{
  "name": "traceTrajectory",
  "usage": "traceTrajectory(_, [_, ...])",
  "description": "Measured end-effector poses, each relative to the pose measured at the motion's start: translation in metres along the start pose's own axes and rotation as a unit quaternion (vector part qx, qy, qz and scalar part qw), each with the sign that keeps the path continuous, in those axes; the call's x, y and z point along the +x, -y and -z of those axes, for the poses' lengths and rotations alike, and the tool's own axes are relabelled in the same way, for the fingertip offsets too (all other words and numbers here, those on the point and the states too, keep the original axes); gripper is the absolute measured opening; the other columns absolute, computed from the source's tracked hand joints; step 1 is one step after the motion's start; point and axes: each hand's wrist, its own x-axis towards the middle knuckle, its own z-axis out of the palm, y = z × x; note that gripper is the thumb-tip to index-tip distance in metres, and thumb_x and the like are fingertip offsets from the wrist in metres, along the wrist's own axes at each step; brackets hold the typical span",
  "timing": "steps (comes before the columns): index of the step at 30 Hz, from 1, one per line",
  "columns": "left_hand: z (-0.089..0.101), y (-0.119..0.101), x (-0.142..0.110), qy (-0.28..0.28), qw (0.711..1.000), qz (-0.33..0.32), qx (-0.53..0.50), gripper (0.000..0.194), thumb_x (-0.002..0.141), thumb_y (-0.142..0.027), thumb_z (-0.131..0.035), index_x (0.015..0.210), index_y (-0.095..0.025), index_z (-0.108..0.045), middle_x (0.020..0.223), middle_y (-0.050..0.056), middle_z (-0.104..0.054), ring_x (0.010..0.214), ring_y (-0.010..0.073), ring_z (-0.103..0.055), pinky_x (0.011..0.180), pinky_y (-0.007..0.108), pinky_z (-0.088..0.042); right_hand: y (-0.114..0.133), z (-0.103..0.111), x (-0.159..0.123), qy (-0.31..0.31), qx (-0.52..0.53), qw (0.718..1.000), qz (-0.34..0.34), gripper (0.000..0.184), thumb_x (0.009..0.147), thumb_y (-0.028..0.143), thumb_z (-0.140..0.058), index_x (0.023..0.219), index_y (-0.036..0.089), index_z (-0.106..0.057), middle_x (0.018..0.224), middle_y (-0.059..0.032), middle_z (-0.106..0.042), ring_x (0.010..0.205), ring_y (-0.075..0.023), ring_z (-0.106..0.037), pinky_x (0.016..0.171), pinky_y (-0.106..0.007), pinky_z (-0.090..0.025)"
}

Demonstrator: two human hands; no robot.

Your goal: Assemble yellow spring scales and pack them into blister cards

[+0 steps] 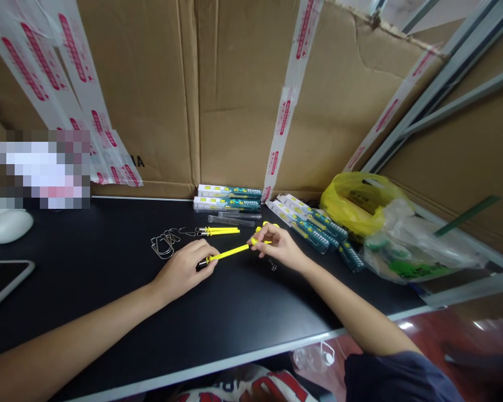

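My left hand (188, 266) is closed around the black end of a slim yellow rod (232, 252), which points right and slightly up above the black table. At the rod's far tip, my right hand (279, 245) pinches a small yellow cap-like part (255, 242); whether the two touch is unclear. More small yellow pieces (265, 225) lie just behind the right fingers, partly hidden by them. Below that hand is a small metal spring (273, 266). Beyond my left hand are other yellow rods (222, 230) with black ends, and a group of bent metal hooks (164, 244).
Clear tubes (231, 220) and printed boxes (228, 203) lie at the back, with more boxes (304, 224) to the right. A yellow bag (356, 204) and a clear plastic bag (423, 240) stand far right. A phone (4, 285) and white mouse (8, 226) are left. Cardboard (235, 111) walls the back.
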Motion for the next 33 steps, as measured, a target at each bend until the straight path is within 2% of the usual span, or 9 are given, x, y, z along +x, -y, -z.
traceTrajectory(7, [0.0, -0.001, 0.0, -0.005, 1.0, -0.003, -0.006, 0.013, 0.091, -0.02, -0.048, 0.093, -0.018, -0.061, 0.085, 0.003, -0.059, 0.078, 0.014, -0.055, 0.073, 0.027, -0.042, -0.002, -0.007, -0.001, 0.0, 0.039, 0.999, 0.001, 0.026, 0.074, 0.031, -0.076, 0.077, 0.016, -0.054, 0.094, -0.0071, -0.07, 0.08, -0.0153, -0.069, 0.058, -0.022, -0.057])
traceTrajectory(17, [0.0, -0.003, -0.001, -0.002, 1.0, -0.017, -0.008, 0.013, 0.092, -0.019, -0.048, 0.091, -0.018, -0.061, 0.085, 0.003, -0.06, 0.08, 0.0139, -0.056, 0.075, 0.028, -0.043, -0.005, -0.014, -0.004, 0.017, 0.052, 0.998, 0.01, 0.027, 0.072, 0.03, -0.077, 0.074, 0.016, -0.054, 0.094, -0.0078, -0.071, 0.076, -0.0134, -0.069, 0.059, -0.022, -0.055])
traceTrajectory(21, [-0.001, -0.003, -0.001, 0.004, 0.999, -0.035, -0.012, 0.014, 0.092, -0.019, -0.048, 0.094, -0.018, -0.061, 0.086, 0.003, -0.06, 0.08, 0.0136, -0.056, 0.075, 0.028, -0.044, -0.005, -0.019, -0.006, 0.03, 0.053, 0.998, -0.006, 0.033, 0.072, 0.028, -0.077, 0.088, 0.018, -0.05, 0.094, -0.0059, -0.071, 0.08, -0.0137, -0.069, 0.066, -0.023, -0.054])
traceTrajectory(25, [-0.001, -0.002, -0.002, 0.025, 0.998, -0.055, -0.009, 0.016, 0.092, -0.02, -0.048, 0.098, -0.018, -0.062, 0.088, 0.004, -0.062, 0.082, 0.0141, -0.057, 0.075, 0.028, -0.045, -0.006, -0.026, -0.01, 0.046, -0.002, 0.999, -0.025, 0.039, 0.073, 0.03, -0.076, 0.099, 0.019, -0.05, 0.097, -0.0057, -0.07, 0.087, -0.0154, -0.068, 0.068, -0.024, -0.052])
traceTrajectory(28, [-0.002, -0.002, -0.002, 0.043, 0.997, -0.059, -0.002, 0.017, 0.092, -0.02, -0.047, 0.097, -0.018, -0.063, 0.088, 0.004, -0.062, 0.082, 0.0146, -0.057, 0.075, 0.029, -0.045, -0.01, -0.035, -0.012, 0.057, -0.04, 0.997, -0.016, 0.031, 0.077, 0.033, -0.072, 0.095, 0.017, -0.053, 0.096, -0.0053, -0.067, 0.084, -0.0144, -0.065, 0.066, -0.024, -0.049])
traceTrajectory(33, [-0.002, -0.001, -0.002, 0.053, 0.997, -0.058, 0.009, 0.015, 0.091, -0.02, -0.048, 0.096, -0.019, -0.063, 0.086, 0.003, -0.062, 0.081, 0.0149, -0.056, 0.074, 0.029, -0.045, -0.018, -0.047, -0.015, 0.018, -0.029, 0.999, 0.011, 0.028, 0.078, 0.037, -0.071, 0.089, 0.017, -0.054, 0.083, -0.0004, -0.059, 0.068, -0.0099, -0.056, 0.06, -0.022, -0.044])
